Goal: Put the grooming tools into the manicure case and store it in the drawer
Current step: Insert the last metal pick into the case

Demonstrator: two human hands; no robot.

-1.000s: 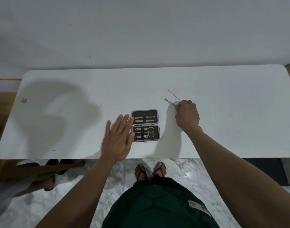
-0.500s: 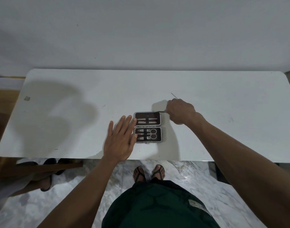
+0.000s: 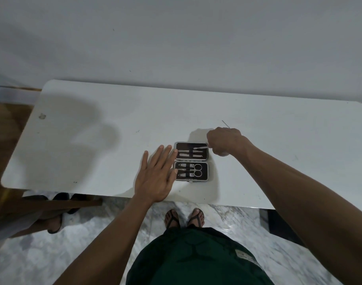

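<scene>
An open manicure case (image 3: 191,181) with a brown lining lies on the white table (image 3: 93,140). Its near half holds clippers and scissors (image 3: 197,169); its far half holds slim metal tools. My right hand (image 3: 225,144) is closed on a thin metal tool (image 3: 200,148), whose tip lies over the far half of the case at its right end. My left hand (image 3: 157,177) rests flat, fingers spread, against the case's left edge. A thin metal pick (image 3: 225,124) lies loose on the table just beyond my right hand.
The table stands against a white wall (image 3: 176,38). A small mark (image 3: 42,116) sits near the table's left end. Wooden furniture (image 3: 52,204) and sandals are on the marble floor at lower left. My feet in sandals (image 3: 184,218) stand by the front edge.
My right hand picked up the thin tool from the table and carried it left to the far half of the case. My left hand stayed against the case.
</scene>
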